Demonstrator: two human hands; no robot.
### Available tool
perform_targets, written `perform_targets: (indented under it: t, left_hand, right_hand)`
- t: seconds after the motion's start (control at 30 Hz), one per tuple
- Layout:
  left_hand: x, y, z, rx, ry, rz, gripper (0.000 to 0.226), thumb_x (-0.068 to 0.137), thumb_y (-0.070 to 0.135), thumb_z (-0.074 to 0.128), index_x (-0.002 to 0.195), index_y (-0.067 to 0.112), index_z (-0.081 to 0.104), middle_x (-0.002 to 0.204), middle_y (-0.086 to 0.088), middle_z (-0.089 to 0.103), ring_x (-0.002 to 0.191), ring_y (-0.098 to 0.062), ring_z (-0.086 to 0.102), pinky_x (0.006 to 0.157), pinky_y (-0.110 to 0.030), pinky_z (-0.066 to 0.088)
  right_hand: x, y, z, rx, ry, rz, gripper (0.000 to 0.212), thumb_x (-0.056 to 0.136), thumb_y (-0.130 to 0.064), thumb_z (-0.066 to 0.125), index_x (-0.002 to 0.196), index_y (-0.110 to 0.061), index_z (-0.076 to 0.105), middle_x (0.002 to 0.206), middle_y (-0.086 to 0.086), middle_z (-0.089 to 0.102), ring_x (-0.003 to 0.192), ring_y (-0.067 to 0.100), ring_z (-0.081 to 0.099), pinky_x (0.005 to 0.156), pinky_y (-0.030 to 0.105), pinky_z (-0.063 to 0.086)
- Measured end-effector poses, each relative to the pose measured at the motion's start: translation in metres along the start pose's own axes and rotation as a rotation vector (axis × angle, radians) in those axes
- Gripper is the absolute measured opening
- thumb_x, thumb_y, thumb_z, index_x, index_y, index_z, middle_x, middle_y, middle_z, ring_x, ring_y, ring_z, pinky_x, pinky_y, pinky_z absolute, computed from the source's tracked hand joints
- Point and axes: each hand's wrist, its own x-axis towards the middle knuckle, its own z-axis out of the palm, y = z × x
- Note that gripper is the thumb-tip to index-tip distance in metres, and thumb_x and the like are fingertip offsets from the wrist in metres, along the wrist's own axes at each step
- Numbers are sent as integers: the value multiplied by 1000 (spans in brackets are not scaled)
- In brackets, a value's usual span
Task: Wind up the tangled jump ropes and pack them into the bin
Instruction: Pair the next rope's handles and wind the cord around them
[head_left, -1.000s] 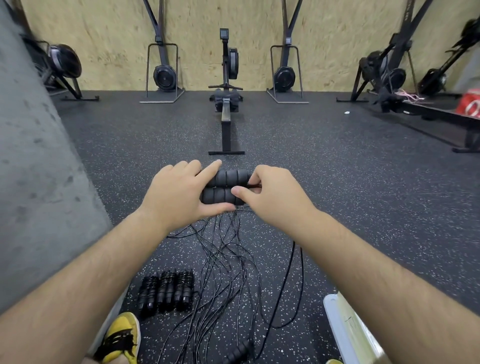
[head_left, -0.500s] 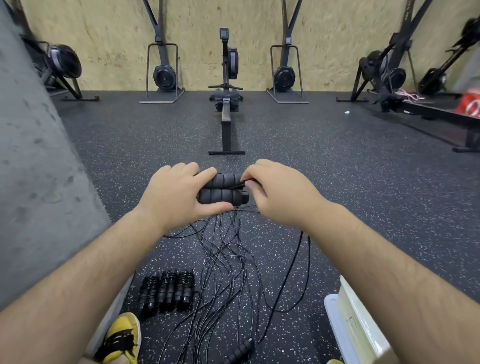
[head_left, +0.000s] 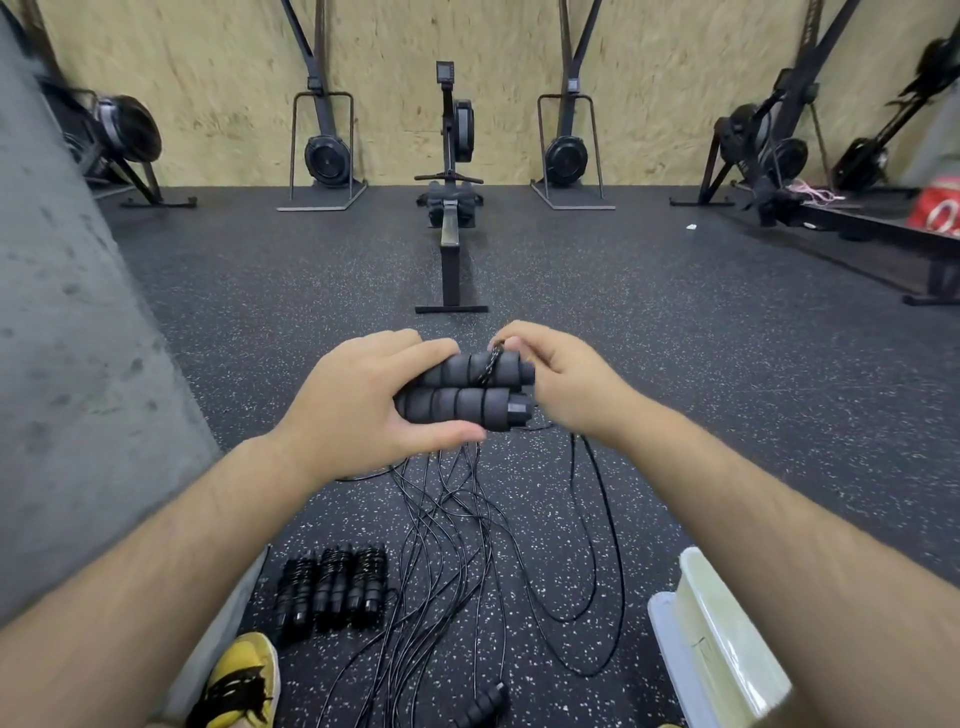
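Two foam handles (head_left: 462, 402) of one jump rope are held side by side above the floor (head_left: 675, 364). They are gripped at their left ends by the left hand (head_left: 358, 405), with its fingers (head_left: 415, 348) curled over the top and the thumb pressed beneath. The cord (head_left: 491, 366) is pinched by the fingers (head_left: 511, 343) of the right hand (head_left: 561, 379) just above the upper handle, and one turn is seen laid across that handle. The loose strands (head_left: 457, 519) hang from the handles to the floor in overlapping loops. Three wound bundles (head_left: 332, 587) are laid in a row on the floor at lower left, and a further loose handle (head_left: 480, 709) lies at the bottom edge. The bin (head_left: 727, 639) stands at lower right, well apart from the held handles; its contents cannot be seen. The step in hand is judged to be the winding of the cord round the paired handles, near its start. The next move is judged to call for the cord to be carried down behind both handles and drawn taut, so that the first turn is not slackened.
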Motion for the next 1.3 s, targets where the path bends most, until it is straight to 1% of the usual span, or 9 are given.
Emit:
perform_targets:
  t: [0.07, 0.13, 0.33, 0.4, 0.5, 0.7, 0.93, 1.1, 1.3]
  left_hand:
    - [1, 4, 1, 32, 46, -41, 72, 77, 83, 57, 114, 23, 66, 81, 10, 53, 78, -15, 52, 71, -33, 44]
    - [2, 6, 2, 69, 92, -76, 72, 76, 85, 55, 113, 24, 66, 80, 10, 51, 77, -14, 50, 69, -32, 42]
    - [8, -10, 4, 251, 139, -141, 74, 78, 85, 51, 111, 20, 65, 78, 1, 52, 75, -26, 55, 66, -40, 48]
    - [5, -22, 3, 310, 117, -137, 76, 78, 86, 51, 113, 19, 65, 79, -1, 54, 75, -28, 57, 65, -41, 49]
    - [3, -33, 2, 354, 95, -138, 76, 77, 85, 53, 115, 20, 64, 81, -2, 56, 76, -29, 57, 65, -41, 49]
    - [-2, -42, 1, 422, 45, -150, 78, 77, 87, 50, 114, 20, 64, 80, -2, 55, 75, -29, 57, 64, -40, 48]
    - [-2, -41, 4, 451, -35, -89, 75, 77, 86, 46, 106, 19, 64, 77, -2, 53, 71, -30, 55, 61, -38, 44]
    - [-5, -36, 7, 395, -96, -24, 76, 75, 88, 44, 101, 20, 66, 72, 0, 51, 66, -29, 55, 58, -36, 45]
    - [-6, -29, 4, 246, -170, 46, 76, 75, 91, 45, 103, 24, 66, 74, 5, 52, 69, -25, 54, 61, -36, 46]
  right_hand:
    - [-3, -3, 16, 145, -62, 47, 23, 90, -1, 49, 102, -16, 63, 91, -2, 64, 84, 10, 56, 76, 30, 49]
    - [-5, -5, 32, 47, -95, 60, 30, 94, 2, 45, 109, -15, 64, 96, -4, 65, 87, 9, 58, 80, 29, 49]
    - [-18, -23, 57, -9, -139, 127, 18, 108, -27, 34, 108, -22, 51, 76, -15, 47, 62, -2, 41, 58, 18, 31]
    - [-21, -29, 56, -47, -145, 127, 24, 108, -29, 34, 113, -20, 55, 77, -16, 47, 66, -3, 43, 63, 20, 36]
    - [-24, -38, 48, -107, -180, 168, 30, 106, -32, 34, 103, -22, 61, 82, -8, 59, 73, 8, 55, 72, 33, 46]
    - [-30, -52, 30, -134, -268, 224, 36, 106, -36, 38, 90, -23, 67, 68, -4, 59, 55, 11, 52, 55, 27, 40]
    - [-31, -57, 8, -614, -165, -73, 22, 102, -36, 43, 90, -21, 54, 75, -5, 52, 76, 24, 53, 62, 34, 30]
    - [-19, -44, -6, -814, -60, -265, 25, 103, -42, 42, 110, -25, 59, 104, -5, 64, 93, 24, 63, 73, 38, 48]
    - [-7, -24, -17, -814, -4, -348, 31, 99, -46, 41, 104, -31, 68, 93, -6, 59, 72, 25, 62, 55, 31, 40]
